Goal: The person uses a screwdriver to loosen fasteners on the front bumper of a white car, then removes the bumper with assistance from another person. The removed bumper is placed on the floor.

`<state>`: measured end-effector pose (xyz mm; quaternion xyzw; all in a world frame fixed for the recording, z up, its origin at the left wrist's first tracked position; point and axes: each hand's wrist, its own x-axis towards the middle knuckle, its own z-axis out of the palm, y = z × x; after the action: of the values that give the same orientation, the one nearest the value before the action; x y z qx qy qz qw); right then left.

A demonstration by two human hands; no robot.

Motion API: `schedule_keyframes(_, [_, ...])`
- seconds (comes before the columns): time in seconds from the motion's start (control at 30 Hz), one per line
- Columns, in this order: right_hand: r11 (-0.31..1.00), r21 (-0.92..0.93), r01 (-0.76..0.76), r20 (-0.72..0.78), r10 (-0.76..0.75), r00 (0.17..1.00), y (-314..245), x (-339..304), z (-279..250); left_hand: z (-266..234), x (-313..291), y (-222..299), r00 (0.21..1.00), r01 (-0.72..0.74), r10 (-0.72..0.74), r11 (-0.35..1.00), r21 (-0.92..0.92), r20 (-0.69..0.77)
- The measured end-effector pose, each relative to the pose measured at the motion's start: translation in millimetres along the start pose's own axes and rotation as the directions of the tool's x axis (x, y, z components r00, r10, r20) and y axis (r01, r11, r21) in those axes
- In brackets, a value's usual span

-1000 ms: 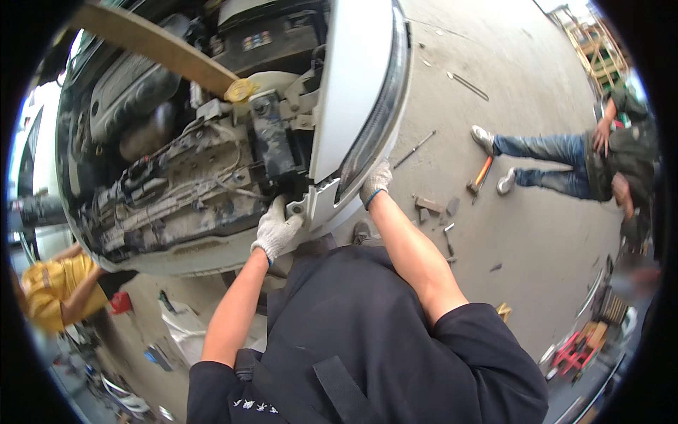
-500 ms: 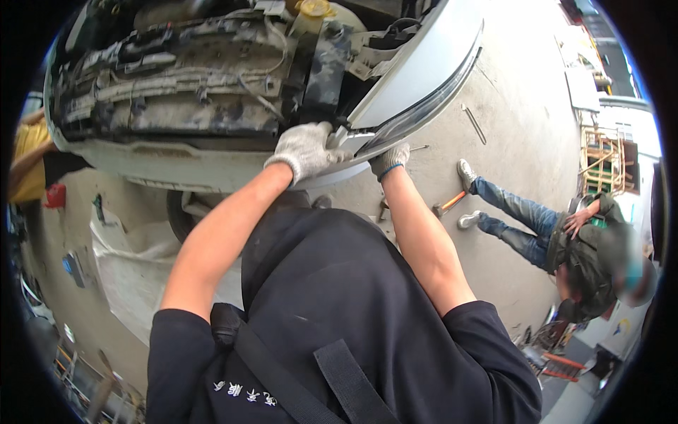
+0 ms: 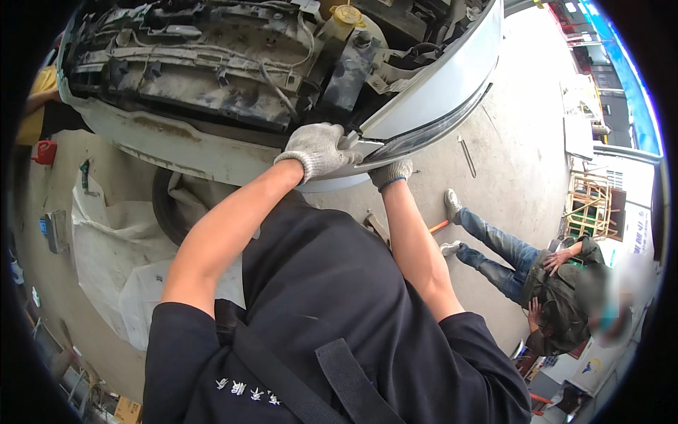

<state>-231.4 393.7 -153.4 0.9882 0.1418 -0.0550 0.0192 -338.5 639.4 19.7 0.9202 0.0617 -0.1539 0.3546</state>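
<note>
The white front bumper (image 3: 180, 145) of a car runs across the upper part of the view, below the exposed engine bay. My left hand (image 3: 318, 150), in a pale knitted glove, is closed over the bumper's top edge near its right corner. Its fingertips meet the pointed end of a dark glossy headlight strip (image 3: 424, 136) under the white fender (image 3: 431, 95). Just right of it, my gloved right hand (image 3: 390, 173) is closed against the underside of that corner. Its fingers are partly hidden, and what they hold cannot be made out.
A person (image 3: 558, 283) in jeans and a dark jacket stands at the right. Near their shoes lies an orange-handled tool (image 3: 438, 226). A thin metal tool (image 3: 467, 157) is on the floor. White sheeting (image 3: 113, 247), a tyre (image 3: 166, 208) and a red container (image 3: 44, 152) are at the left.
The view has shifted, so the car and the floor items sit lower in it. Both my hands keep to the same bumper corner, with little change in grip.
</note>
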Motion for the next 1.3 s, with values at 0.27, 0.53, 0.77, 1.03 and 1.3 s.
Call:
schedule_keyframes(0.27, [0.285, 0.949, 0.136, -0.224, 0.305, 0.926, 31.2, 6.9, 95.0, -17.3, 4.0, 18.2, 1.0, 0.016, -0.016, 0.999, -0.04, 0.009])
schedule_keyframes(0.53, [-0.761, 0.582, -0.287, 0.733, 0.337, 0.591, -13.8, -8.1, -0.1, 10.1, 4.6, -21.1, 0.96, 0.252, -0.271, 0.943, -0.218, -0.066])
schedule_keyframes(0.77, [-0.611, 0.576, -0.544, 0.817, 0.448, 0.362, -8.9, -15.5, -13.3, 15.7, 4.4, -21.4, 0.976, 0.209, -0.214, 0.969, -0.134, -0.027])
schedule_keyframes(1.03, [0.527, 0.701, -0.481, 0.316, 0.376, 0.871, 188.4, 85.4, -100.3, 15.3, 6.6, -20.0, 0.929, 0.323, -0.368, 0.855, -0.406, -0.037])
schedule_keyframes(1.3, [0.707, 0.612, -0.355, 0.256, 0.247, 0.935, 266.0, 268.1, -224.6, 66.7, -3.6, -104.5, 0.751, 0.361, -0.574, 0.771, -0.524, -0.326])
